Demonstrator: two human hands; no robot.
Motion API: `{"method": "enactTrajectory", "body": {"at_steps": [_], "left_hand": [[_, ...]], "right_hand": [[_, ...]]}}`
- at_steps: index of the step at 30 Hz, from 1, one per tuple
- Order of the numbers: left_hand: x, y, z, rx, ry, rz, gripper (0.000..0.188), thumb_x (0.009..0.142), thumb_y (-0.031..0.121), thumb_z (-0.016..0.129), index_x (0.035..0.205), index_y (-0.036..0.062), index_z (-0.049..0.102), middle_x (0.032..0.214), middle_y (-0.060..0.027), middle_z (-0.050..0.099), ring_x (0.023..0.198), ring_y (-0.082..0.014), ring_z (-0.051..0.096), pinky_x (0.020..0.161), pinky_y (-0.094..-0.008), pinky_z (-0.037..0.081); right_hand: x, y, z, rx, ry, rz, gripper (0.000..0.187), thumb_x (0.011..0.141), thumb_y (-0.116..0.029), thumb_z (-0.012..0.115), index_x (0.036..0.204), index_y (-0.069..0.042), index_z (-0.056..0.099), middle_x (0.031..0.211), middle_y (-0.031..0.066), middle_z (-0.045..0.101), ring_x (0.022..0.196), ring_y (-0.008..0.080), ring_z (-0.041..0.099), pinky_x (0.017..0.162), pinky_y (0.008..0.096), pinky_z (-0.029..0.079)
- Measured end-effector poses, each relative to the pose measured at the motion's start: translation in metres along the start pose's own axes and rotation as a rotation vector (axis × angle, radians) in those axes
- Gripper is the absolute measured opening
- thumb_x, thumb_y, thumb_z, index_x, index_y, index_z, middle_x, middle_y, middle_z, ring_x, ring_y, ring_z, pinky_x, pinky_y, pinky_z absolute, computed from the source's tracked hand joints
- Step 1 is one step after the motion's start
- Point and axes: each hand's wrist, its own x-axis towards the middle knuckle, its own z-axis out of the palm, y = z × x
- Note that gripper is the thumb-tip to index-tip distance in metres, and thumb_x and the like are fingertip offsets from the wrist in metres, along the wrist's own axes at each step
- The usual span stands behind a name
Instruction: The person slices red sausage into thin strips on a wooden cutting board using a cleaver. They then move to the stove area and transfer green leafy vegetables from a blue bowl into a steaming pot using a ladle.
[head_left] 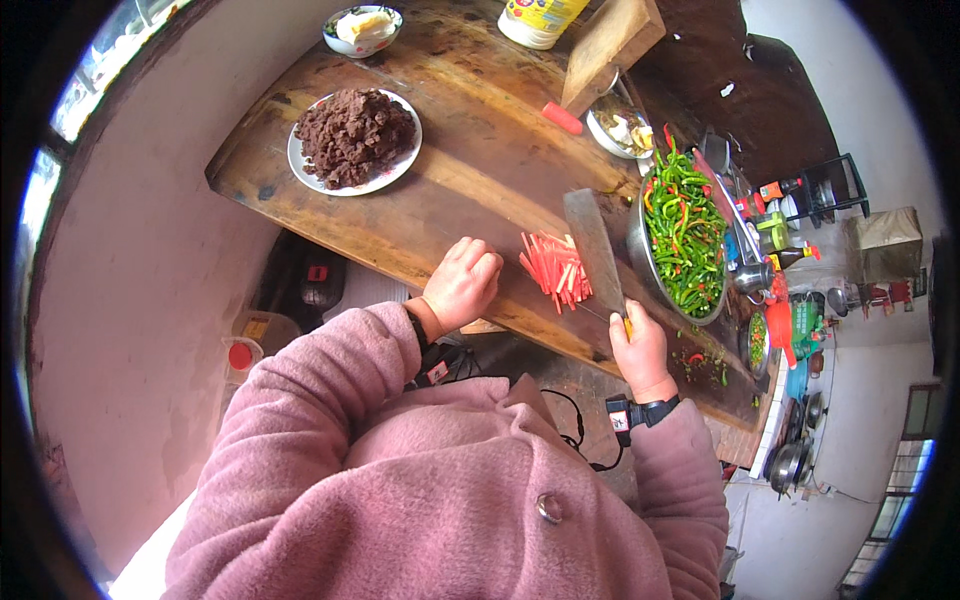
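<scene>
Midway through slicing: right hand (641, 350) gripping broad steel cleaver (594, 250) beside thin red pepper strips (555, 268). Left hand (462, 283) curled, empty, on worn wooden table (470, 160). Next, steadying strips.

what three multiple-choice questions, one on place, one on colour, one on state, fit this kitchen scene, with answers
1. Where does the plate of dark minced food sit?
A. on the far left part of the wooden board
B. inside the metal bowl
C. on the floor

2. What colour are the cut strips beside the cleaver?
A. white
B. red
C. purple

3. What is the right hand doing?
A. resting flat and empty
B. lifting the bowl
C. gripping the cleaver's handle

Answers:
1 A, the plate lies on the wooden board, far from the hands.
2 B, the strips are red, lying between the left hand and the blade.
3 C, its fingers wrap the handle.
</scene>
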Motion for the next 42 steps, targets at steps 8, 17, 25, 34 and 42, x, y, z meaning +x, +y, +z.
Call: {"method": "enactTrajectory", "body": {"at_steps": [8, 17, 25, 34, 42], "left_hand": [[0.002, 0.003, -0.002, 0.008, -0.009, 0.008, 0.024, 0.071, -0.006, 0.064, 0.092, 0.003, 0.056, 0.091, -0.0144, 0.055, 0.082, -0.0348, 0.054, 0.074, -0.0427, 0.048], [0.003, 0.004, -0.001, 0.035, -0.047, 0.01, 0.023, 0.07, -0.005, 0.063, 0.09, 0.0033, 0.055, 0.092, -0.0144, 0.055, 0.083, -0.0347, 0.054, 0.076, -0.0423, 0.048], [0.001, 0.004, 0.0, 0.044, -0.069, 0.001, 0.023, 0.071, -0.003, 0.063, 0.091, 0.0034, 0.056, 0.093, -0.0137, 0.056, 0.084, -0.0343, 0.054, 0.078, -0.0416, 0.048], [0.001, 0.003, -0.001, 0.057, -0.109, -0.004, 0.024, 0.068, -0.001, 0.064, 0.091, 0.0041, 0.057, 0.093, -0.0131, 0.056, 0.085, -0.0333, 0.054, 0.078, -0.0411, 0.048], [-0.001, -0.005, -0.007, -0.081, -0.081, -0.002, 0.023, 0.062, -0.003, 0.062, 0.082, 0.0078, 0.056, 0.089, -0.009, 0.056, 0.082, -0.0319, 0.052, 0.074, -0.0402, 0.046]], "right_hand": [[-0.01, 0.003, -0.005, -0.109, 0.008, -0.079, 0.047, 0.078, -0.001, 0.069, 0.123, -0.015, 0.063, 0.103, 0.0114, 0.066, 0.094, 0.0336, 0.062, 0.084, 0.0423, 0.049], [-0.019, 0.036, 0.026, 0.06, 0.086, 0.008, 0.05, 0.074, 0.004, 0.07, 0.121, -0.012, 0.063, 0.101, 0.0112, 0.067, 0.091, 0.0315, 0.065, 0.085, 0.0395, 0.052], [0.006, 0.041, 0.03, -0.125, 0.053, -0.107, 0.024, 0.079, 0.004, 0.06, 0.1, -0.007, 0.066, 0.094, 0.014, 0.064, 0.091, 0.0326, 0.063, 0.082, 0.0408, 0.051], [0.066, 0.087, 0.057, -0.194, -0.098, 0.05, 0.035, 0.082, 0.009, 0.052, 0.114, 0.0, 0.061, 0.109, 0.0141, 0.062, 0.095, 0.0257, 0.064, 0.086, 0.0351, 0.053], [0.124, 0.021, 0.034, 0.017, -0.029, -0.063, 0.036, 0.085, 0.006, 0.053, 0.12, 0.0, 0.058, 0.109, 0.017, 0.066, 0.094, 0.0254, 0.068, 0.085, 0.032, 0.054]]}}
